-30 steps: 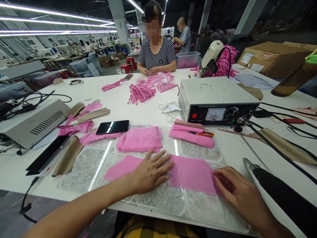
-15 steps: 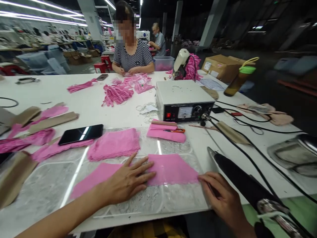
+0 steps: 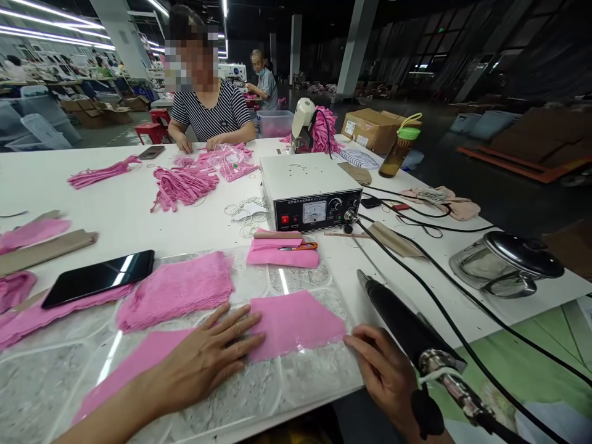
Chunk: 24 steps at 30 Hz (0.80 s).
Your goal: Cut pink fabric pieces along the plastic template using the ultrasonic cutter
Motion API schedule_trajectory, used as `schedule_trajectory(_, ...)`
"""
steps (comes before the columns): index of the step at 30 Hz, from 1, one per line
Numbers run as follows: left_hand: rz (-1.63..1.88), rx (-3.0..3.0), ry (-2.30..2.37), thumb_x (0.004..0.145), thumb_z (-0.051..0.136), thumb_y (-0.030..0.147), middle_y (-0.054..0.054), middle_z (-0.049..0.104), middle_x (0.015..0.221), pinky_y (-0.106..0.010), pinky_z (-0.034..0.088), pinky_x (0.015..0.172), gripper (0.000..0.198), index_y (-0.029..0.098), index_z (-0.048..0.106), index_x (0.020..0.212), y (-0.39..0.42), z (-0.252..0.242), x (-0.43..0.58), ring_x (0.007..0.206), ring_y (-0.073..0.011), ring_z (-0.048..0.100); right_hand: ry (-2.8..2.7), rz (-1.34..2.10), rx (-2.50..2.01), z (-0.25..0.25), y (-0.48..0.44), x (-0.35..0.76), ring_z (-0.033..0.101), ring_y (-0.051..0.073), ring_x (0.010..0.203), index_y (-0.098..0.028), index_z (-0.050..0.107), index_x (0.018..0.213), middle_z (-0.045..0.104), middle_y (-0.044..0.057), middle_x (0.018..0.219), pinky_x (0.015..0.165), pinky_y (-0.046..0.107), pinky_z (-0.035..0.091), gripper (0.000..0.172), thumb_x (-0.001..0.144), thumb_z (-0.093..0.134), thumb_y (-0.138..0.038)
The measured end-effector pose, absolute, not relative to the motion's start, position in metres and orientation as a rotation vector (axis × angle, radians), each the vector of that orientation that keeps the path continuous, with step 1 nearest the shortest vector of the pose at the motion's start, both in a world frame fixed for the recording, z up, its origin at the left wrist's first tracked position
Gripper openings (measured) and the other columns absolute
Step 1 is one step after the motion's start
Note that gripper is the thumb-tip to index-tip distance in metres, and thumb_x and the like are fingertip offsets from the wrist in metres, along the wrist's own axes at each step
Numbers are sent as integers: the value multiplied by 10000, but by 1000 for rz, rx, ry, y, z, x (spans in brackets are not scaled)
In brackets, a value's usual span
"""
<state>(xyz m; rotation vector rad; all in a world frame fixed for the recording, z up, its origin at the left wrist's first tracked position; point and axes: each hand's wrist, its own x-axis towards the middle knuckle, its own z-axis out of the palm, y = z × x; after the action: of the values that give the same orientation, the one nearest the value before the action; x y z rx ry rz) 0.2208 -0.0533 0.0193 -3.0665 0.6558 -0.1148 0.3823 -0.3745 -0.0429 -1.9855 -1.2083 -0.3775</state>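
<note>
A long pink fabric strip [image 3: 296, 320] lies flat on the glass work plate [image 3: 300, 382] in front of me. My left hand [image 3: 203, 361] rests open on the strip's middle, fingers spread. My right hand [image 3: 386, 373] sits at the plate's right edge, just off the strip's right end, fingers curled; whether it holds anything I cannot make out. Right beside that hand lies a black handheld tool [image 3: 402, 324] with a cable. A stack of pink fabric pieces [image 3: 178, 290] sits behind my left hand.
A white control box [image 3: 308, 191] stands behind the plate, a folded pink piece with orange scissors [image 3: 296, 248] before it. A phone [image 3: 97, 279] lies at left. A person in a striped top [image 3: 210, 114] works opposite with pink bundles [image 3: 182, 182]. Glass pot [image 3: 506, 265] at right.
The view has swung to the right. My right hand slid off the strip's right end to the plate's edge beside the black tool. My left hand stays flat on the strip.
</note>
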Motion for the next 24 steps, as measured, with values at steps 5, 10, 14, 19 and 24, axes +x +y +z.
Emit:
schedule_trajectory(5,-152,-3138,773,1016,469,321,-15,412,1513,-396,182,1223,480,285,377,1486,-67,33,241,1435,-206,328,-1161,-386,-2011,-46,-376,381,684,189,906,-281,620,1161,645,55,1007,751,280,594,426,846,483,-29)
schedule_trajectory(10,-67,-3213,982,1027,439,349,-40,438,1498,-416,150,1229,472,242,385,1483,-101,34,290,1446,-219,304,-1090,-315,-2024,-43,-374,379,707,220,877,-374,621,1152,666,29,988,742,295,608,456,843,498,-62)
schedule_trajectory(14,72,-3230,1058,1028,418,385,-53,407,1516,-468,148,1219,474,216,404,1471,-116,22,317,1442,-252,309,-1100,-331,-2010,-41,-373,380,705,209,863,-378,628,1138,661,30,976,728,282,609,466,825,512,-53)
schedule_trajectory(19,43,-3245,1156,1029,409,403,-21,439,1499,-459,112,1225,471,287,373,1484,-116,16,322,1439,-224,319,-1143,-396,-1999,-41,-373,382,693,172,878,-306,658,1122,663,39,975,721,242,590,413,826,526,-50)
schedule_trajectory(24,86,-3243,1170,1029,410,397,3,422,1508,-472,76,1226,468,327,354,1488,-112,18,320,1446,-223,302,-1159,-421,-1991,-43,-374,382,678,166,889,-246,674,1087,647,69,982,750,242,581,342,846,530,-51)
